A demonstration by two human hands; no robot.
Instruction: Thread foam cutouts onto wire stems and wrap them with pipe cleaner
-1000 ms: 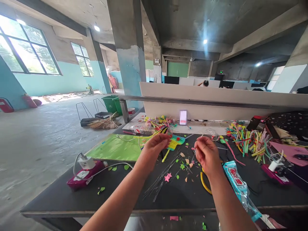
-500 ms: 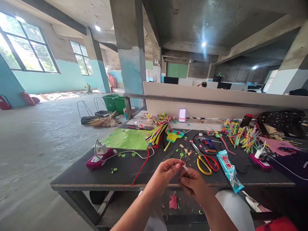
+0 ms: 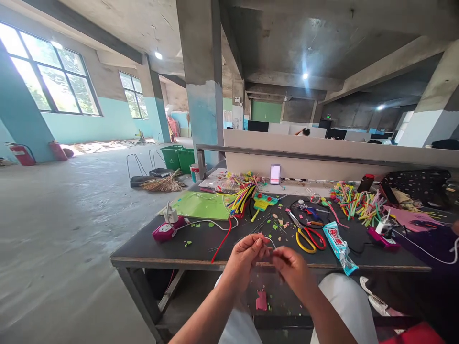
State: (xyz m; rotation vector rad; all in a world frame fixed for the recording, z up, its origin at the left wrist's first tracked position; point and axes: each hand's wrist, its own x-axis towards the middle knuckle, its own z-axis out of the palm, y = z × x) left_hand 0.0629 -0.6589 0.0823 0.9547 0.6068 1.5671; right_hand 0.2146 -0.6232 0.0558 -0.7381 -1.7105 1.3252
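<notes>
Above the table's front edge, my left hand pinches a thin white strand, possibly a thin wire or pipe cleaner. The strand bows over to my right hand, whose closed fingers are at its other end and slightly blurred. Past my hands lie scissors with one yellow and one red handle, blades apart. A red pipe cleaner lies left of my left hand. Farther back are a bundle of coloured pipe cleaners and a yellow-and-green fuzzy piece with red spots.
A blue wrapper lies right of the scissors. Behind them are a blue glue gun and more pipe cleaners. Purple power strips with white cables sit at both sides. A green sheet and a phone are farther back.
My right hand has drawn a little away from my left, and the white strand now arcs between them. The view has turned slightly left, moving the table's left part rightward.
</notes>
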